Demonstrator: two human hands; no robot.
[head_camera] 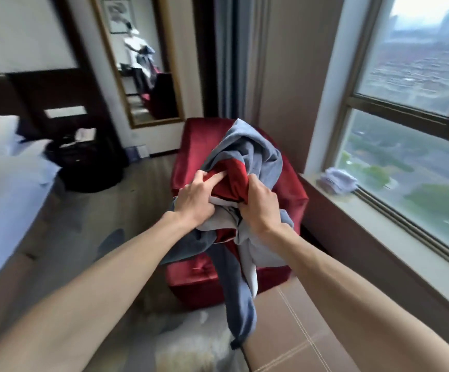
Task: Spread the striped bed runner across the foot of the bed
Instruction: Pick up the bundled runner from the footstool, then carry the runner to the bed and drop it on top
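Runner [247, 154]: one, bunched, clutched between left hand [195, 201] and right hand [262, 208], fingers [212, 179] curled into folds, over one red chair [188, 146]; bed [0, 200] well left.

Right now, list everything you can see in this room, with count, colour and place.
bed runner: one, blue-grey, red and pale bands, bunched above the seat
velvet seat: one, red, beside the window
bed: one, white, far left
bag: one, black, beside the bed
mirror: one, gold frame, left of the curtain
curtain: one, blue-grey, behind the seat
window: one, dark frame, right
cloth: one, pale, on the windowsill
left hand: one, fingers gripping the bed runner
right hand: one, fingers gripping the bed runner
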